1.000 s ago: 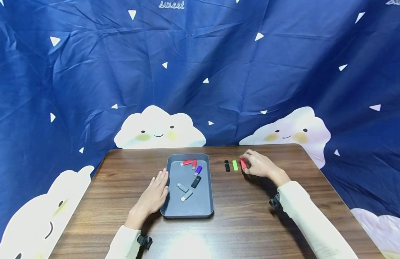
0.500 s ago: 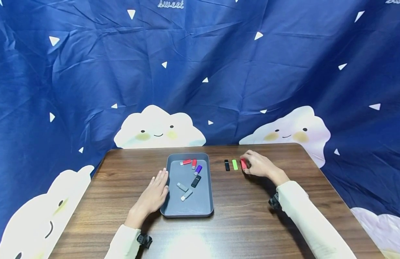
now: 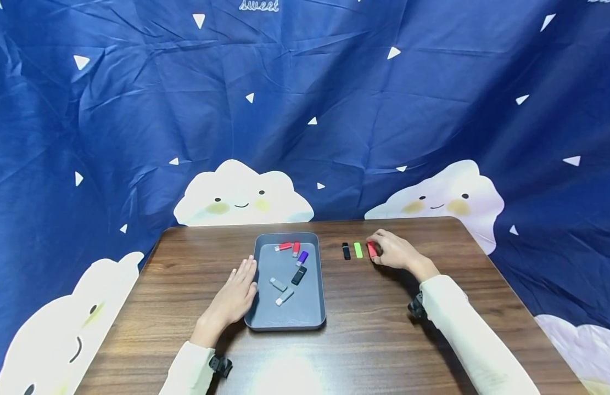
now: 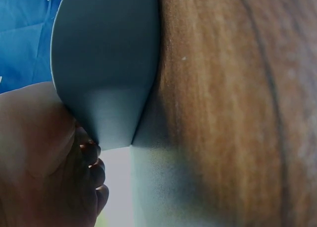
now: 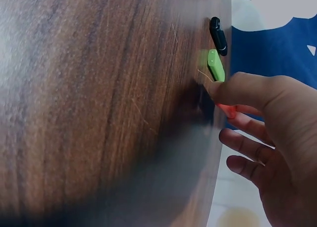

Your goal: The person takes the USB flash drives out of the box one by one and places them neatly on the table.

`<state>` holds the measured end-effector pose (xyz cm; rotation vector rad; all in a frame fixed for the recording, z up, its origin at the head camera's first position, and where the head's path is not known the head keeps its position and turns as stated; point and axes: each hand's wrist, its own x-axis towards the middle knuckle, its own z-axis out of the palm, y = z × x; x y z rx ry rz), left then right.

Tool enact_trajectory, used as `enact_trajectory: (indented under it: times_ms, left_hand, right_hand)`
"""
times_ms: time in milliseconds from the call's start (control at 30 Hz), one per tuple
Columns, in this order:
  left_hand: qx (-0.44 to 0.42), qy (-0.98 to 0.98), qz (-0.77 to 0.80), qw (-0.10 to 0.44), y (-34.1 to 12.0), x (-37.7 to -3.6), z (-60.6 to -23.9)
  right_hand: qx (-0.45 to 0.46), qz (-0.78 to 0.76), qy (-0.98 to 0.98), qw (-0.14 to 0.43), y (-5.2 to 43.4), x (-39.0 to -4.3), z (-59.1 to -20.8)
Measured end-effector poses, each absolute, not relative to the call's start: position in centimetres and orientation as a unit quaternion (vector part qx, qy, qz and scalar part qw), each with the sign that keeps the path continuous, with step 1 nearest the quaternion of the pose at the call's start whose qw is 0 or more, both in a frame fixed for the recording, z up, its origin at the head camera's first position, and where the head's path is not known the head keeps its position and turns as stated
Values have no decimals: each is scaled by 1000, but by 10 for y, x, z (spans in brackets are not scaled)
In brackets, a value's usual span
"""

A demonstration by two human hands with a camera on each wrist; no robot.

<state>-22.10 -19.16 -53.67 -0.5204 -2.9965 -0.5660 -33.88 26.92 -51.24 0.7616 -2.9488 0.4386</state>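
My left hand (image 3: 234, 296) rests with straight fingers along the left wall of a grey tray (image 3: 285, 325). Inside the tray lie two red USB sticks, a purple USB stick (image 3: 302, 258), a black USB stick (image 3: 298, 275) and two grey USB sticks. On the table to the right, my right hand (image 3: 395, 250) pinches a red USB stick (image 3: 371, 250) between thumb and fingers; in the right wrist view the thumb covers part of this red stick (image 5: 228, 110). Left of it stand a green USB stick (image 3: 358, 250) and a black USB stick (image 3: 346, 251), side by side in a row.
The wooden table (image 3: 374, 340) reaches back to a blue curtain (image 3: 334, 109) printed with clouds and triangles. Its far edge lies just beyond the row of sticks. Dark wrist cameras sit at both cuffs.
Both hands and all the sticks keep their places; only the head view has shifted very slightly.
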Motion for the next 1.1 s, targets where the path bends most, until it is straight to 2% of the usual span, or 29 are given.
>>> enact_trajectory:
  times_ms: [733, 1100]
  left_hand:
    - [-169, -966, -195, 26, -193, -223, -539]
    - [-186, -959, -207, 57, -195, -225, -548]
  right_hand:
    - [221, 136, -966, 2, 265, -346, -523]
    - [223, 139, -965, 5, 267, -344, -521]
